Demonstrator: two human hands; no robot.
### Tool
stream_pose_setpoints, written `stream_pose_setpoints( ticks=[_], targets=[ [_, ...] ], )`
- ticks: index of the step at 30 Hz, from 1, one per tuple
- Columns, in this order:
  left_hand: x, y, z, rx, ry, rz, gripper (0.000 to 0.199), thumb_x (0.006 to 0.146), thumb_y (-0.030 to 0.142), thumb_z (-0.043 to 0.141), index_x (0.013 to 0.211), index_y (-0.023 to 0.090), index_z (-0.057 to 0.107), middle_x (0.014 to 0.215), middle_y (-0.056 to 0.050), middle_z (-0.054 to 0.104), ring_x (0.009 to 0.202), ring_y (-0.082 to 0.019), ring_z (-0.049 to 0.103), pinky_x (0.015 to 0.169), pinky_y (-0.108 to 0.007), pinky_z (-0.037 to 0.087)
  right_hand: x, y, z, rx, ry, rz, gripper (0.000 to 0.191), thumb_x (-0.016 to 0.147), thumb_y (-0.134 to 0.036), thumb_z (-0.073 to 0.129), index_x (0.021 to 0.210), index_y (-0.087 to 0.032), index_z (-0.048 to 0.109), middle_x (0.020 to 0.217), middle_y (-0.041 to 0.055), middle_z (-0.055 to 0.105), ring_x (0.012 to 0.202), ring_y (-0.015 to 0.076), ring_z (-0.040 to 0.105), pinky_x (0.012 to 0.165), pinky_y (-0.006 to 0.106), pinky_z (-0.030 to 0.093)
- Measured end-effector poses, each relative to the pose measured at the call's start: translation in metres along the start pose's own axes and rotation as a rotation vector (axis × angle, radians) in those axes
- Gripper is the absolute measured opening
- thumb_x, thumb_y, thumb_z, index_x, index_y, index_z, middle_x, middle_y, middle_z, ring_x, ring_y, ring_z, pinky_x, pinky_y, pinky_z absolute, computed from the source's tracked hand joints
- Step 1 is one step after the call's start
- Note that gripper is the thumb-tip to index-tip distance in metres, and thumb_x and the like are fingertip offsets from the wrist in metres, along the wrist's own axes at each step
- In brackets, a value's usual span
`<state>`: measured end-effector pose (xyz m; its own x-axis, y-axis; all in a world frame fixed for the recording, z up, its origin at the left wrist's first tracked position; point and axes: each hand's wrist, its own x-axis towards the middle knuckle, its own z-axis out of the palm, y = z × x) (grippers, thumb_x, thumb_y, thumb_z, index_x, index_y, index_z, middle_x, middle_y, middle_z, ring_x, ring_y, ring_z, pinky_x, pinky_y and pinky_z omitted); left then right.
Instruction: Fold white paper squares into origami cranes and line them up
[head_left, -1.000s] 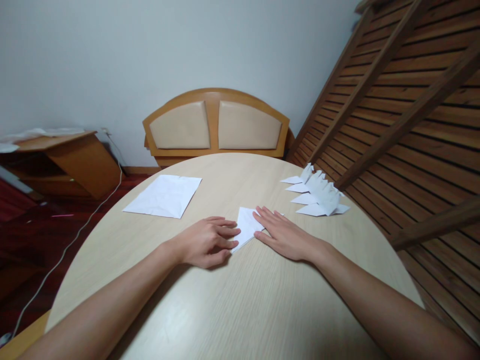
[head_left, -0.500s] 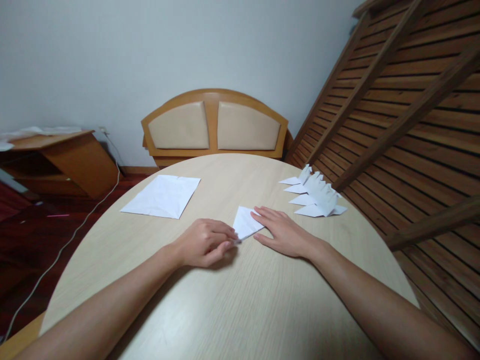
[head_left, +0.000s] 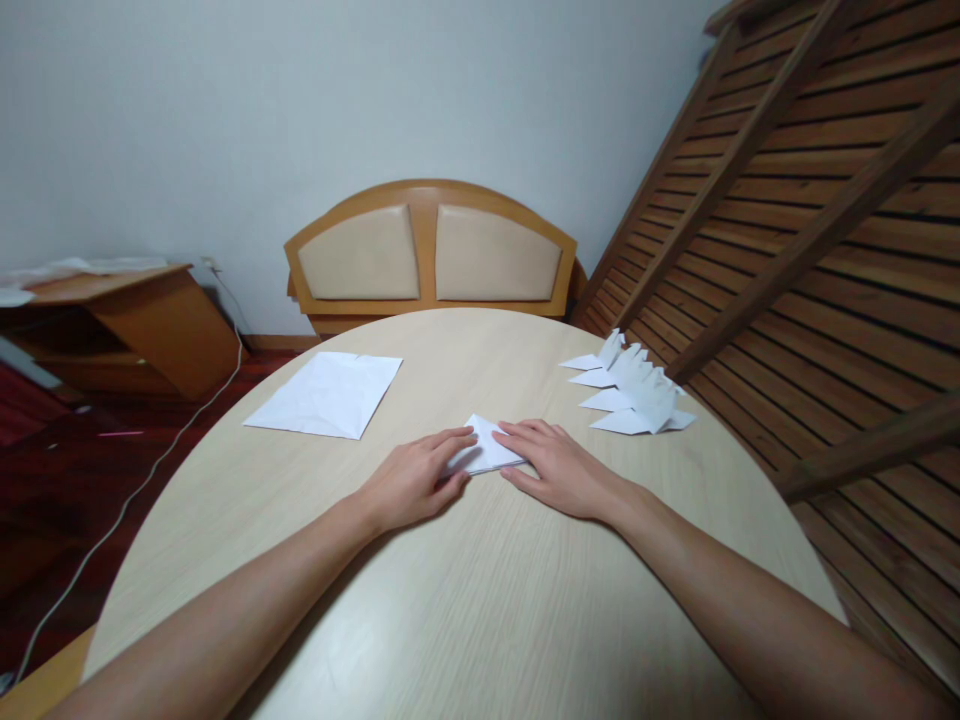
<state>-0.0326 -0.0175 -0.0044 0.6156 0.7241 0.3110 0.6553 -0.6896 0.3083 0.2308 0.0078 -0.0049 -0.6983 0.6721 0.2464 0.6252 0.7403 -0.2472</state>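
The small folded paper [head_left: 484,452] lay on the round worktop [head_left: 465,600], between the two hands. The left hand [head_left: 420,478] touched the paper's left end, and its fingers hid that corner. Its thumb and fingers were bent and a bit apart, but I could not tell if they pinched the paper. The right hand [head_left: 562,468] was loose and spread out, with its fingertips on top of the paper's right end, so that end was partly hidden too. Its thumb was by the near edge.

To the left of the folded paper, and farther back, was a big flat white sheet [head_left: 326,395]. I could not tell if it was one sheet or more. To the right of the folded paper, and farther back, stood a row of white paper shapes [head_left: 637,388]. They covered each other, so they were hard to count.
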Motion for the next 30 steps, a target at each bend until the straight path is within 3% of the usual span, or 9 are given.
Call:
stream_pose_setpoints(
  ticks=[18,30],
  targets=[
    [0.002,0.0,-0.001,-0.056,0.018,-0.006,0.036,0.096,0.023,0.049,0.132,0.02,0.053,0.141,-0.011,0.059,0.124,-0.026,0.062,0.104,-0.042,0.051,0.005,0.004,0.004,0.047,0.078,-0.01,0.036,0.104,-0.034,0.046,0.134,-0.023,0.062,0.132,0.0077,0.067,0.119,0.0261,0.058,0.103,0.047,0.047],
    [0.002,0.002,0.003,-0.114,0.071,-0.042,0.032,0.097,0.023,0.048,0.128,0.021,0.054,0.133,-0.009,0.065,0.115,-0.023,0.067,0.1,-0.039,0.054,0.009,-0.011,0.003,-0.141,0.063,0.014,0.042,0.094,-0.015,0.053,0.136,-0.021,0.058,0.127,0.0098,0.069,0.111,0.0266,0.065,0.095,0.043,0.053]
  ],
)
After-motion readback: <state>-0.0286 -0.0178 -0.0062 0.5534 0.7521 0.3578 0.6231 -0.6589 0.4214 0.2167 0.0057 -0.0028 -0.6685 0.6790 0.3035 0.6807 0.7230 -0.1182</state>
